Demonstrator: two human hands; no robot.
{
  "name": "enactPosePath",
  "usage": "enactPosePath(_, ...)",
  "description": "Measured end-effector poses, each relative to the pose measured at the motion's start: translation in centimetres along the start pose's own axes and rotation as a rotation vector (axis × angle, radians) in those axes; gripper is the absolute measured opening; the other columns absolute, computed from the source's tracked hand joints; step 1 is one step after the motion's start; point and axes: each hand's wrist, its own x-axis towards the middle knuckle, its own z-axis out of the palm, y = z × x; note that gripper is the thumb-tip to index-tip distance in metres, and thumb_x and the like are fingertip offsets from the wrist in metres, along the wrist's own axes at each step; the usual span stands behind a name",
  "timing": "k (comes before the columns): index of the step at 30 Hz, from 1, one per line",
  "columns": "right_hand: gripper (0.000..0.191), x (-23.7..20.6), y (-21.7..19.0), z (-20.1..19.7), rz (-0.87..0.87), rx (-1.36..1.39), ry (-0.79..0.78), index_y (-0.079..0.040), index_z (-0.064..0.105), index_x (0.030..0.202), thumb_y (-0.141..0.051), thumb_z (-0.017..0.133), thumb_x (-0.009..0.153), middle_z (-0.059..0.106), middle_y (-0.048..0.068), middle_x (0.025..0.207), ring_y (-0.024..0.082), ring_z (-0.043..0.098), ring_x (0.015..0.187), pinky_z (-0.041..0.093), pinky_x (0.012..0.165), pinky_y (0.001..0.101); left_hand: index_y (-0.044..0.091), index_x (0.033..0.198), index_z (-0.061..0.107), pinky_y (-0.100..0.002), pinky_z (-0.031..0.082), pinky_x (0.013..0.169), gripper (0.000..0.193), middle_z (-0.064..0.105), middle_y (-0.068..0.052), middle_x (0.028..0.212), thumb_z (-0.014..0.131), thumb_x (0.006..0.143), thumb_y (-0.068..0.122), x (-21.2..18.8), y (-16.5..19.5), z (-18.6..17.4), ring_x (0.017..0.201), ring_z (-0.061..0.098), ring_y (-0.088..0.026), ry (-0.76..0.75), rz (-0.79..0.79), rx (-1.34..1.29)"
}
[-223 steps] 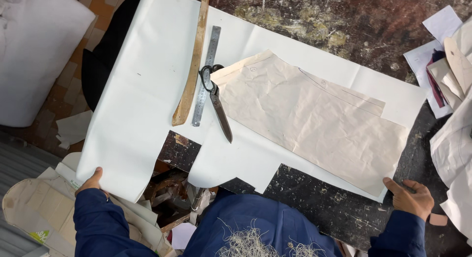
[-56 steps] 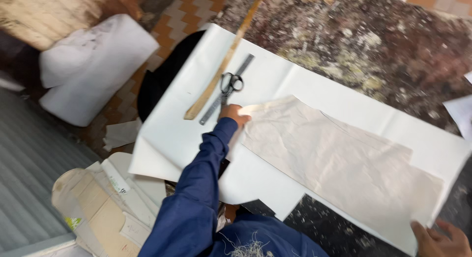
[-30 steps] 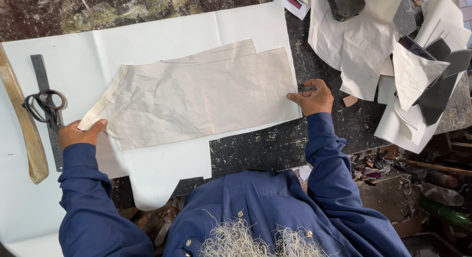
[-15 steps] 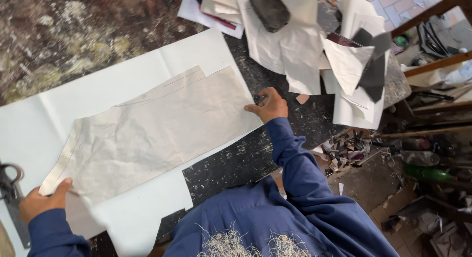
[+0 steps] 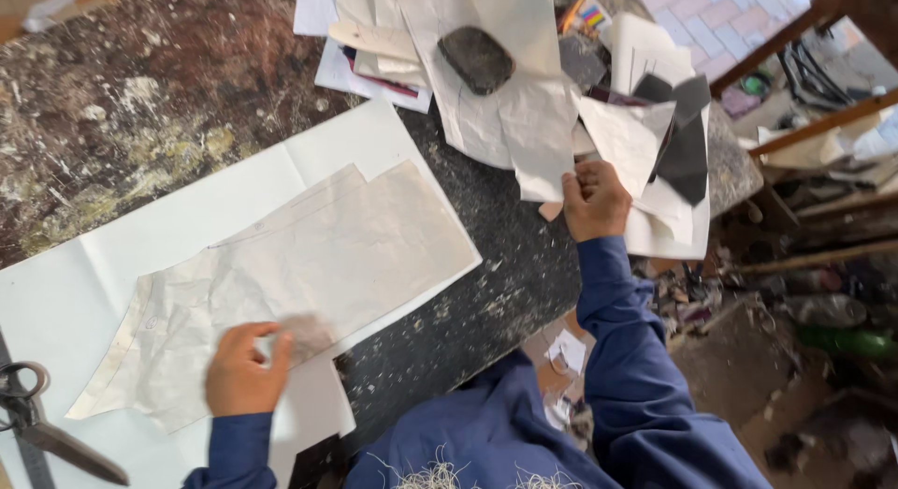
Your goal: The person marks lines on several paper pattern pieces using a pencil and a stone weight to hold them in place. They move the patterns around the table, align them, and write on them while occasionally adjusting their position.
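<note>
Flat left hand (image 5: 245,369) presses pattern paper (image 5: 299,283); right hand (image 5: 595,201) pinches scraps (image 5: 617,143).

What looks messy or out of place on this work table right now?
The heap of paper pieces at the far right is jumbled, overlapping at odd angles, with a dark stone on top; some sheets overhang the table edge. The crumpled pattern paper lies flat under the left hand.

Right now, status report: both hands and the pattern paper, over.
Left hand flat on crumpled pattern paper. Right hand gripping loose paper pieces at table edge. Scissors lie left, apart.
</note>
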Motion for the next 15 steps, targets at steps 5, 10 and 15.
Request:
enactPosePath(5,0.026,11.9,-0.1,2.4,-0.557,-0.081,-0.281,0.0,0.069,0.103,-0.006,0.084,0.081,0.071,0.014,0.093,0.028,0.071,0.079,0.057,0.069,0.032,0.015,0.09,0.077,-0.033,0.051,0.057,0.017,0.073,0.0,0.093,0.081,0.078,0.027,-1.7,11.6,6.2,0.058,0.063,-0.016,-0.137,-0.132,-0.003)
enactPosePath(10,0.019,19.8,6.4,-2.1,-0.334,0.083,-0.293,-0.002,0.071,0.108,-0.003,0.076,0.09,0.074,0.01,0.094,0.02,0.075,0.08,0.059,0.072,0.0279,0.013,0.094,0.076,-0.031,0.053,0.059,0.018,0.074,-0.001,0.09,0.079,0.08,0.024,-3.6,20.1,11.7,0.058,0.067,-0.013,-0.186,-0.306,-0.108)
enactPosePath(15,0.01,20.8,14.4,-13.0,-0.118,-0.2,-0.172,0.0,0.073,0.1,-0.006,0.076,0.093,0.074,0.011,0.091,0.016,0.071,0.077,0.057,0.07,0.03,0.011,0.092,0.077,-0.031,0.052,0.058,0.015,0.075,-0.001,0.091,0.079,0.082,0.021,-3.0,24.8,15.4,0.058,0.068,-0.015,-0.212,-0.336,-0.115)
